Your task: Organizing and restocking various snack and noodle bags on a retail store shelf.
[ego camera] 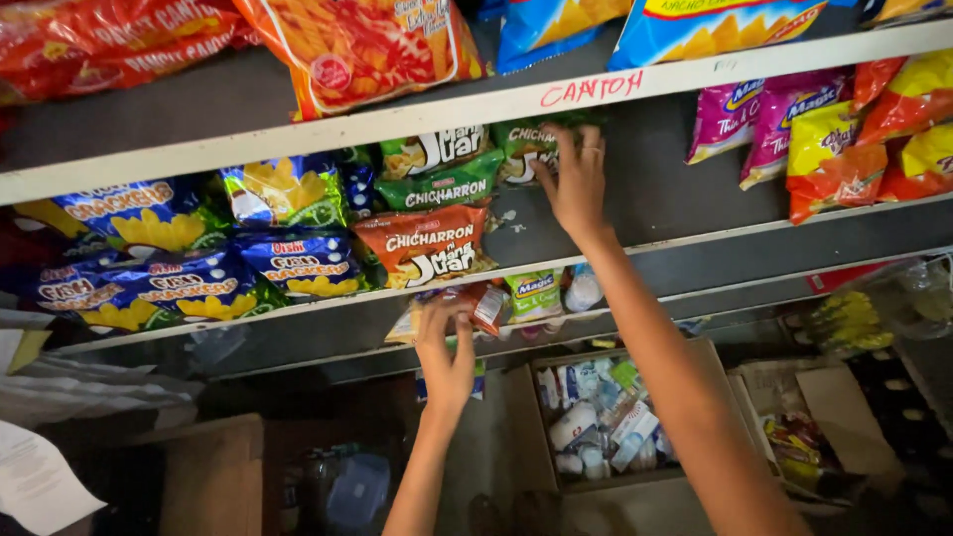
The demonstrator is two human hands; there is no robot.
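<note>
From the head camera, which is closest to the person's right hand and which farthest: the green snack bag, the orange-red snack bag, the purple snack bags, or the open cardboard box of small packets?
From the right hand:
1. Green snack bag, touched by its fingers, middle shelf.
2. Orange-red snack bag, down-left, same shelf.
3. Purple snack bags, to the right.
4. Open cardboard box of small packets, below on the floor.
Two and three are nearly too close to call.

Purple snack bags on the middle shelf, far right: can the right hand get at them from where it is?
Probably yes. The right hand rests on a green bag on the same shelf, and the bare stretch between it and the purple bags holds nothing.
</note>
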